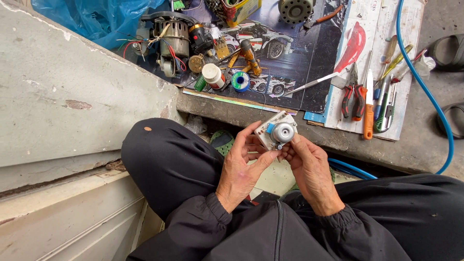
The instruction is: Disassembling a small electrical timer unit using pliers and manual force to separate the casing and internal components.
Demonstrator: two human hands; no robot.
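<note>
Both hands hold one small white timer unit (276, 130) with a round metal cap, just above frame centre, over the lap. Left hand (244, 162): fingers curled, thumb and fingertips pinching the unit's left edge. Right hand (309, 166): fingers partly closed, thumb and forefinger on the unit's lower right corner. Unit is clear of the ledge, tilted toward the camera.

At 12 o'clock of the unit, on a dark printed sheet (299, 63): white pill bottle (213, 75) with red label, lying on its side, lid on, contents hidden. Just beside it at its 3 o'clock, a solder spool (240, 80). At 11 o'clock, a wound motor (174, 38) with loose wires. At 2 o'clock, red-handled pliers (353, 99) and an orange-handled knife (369, 108).
</note>
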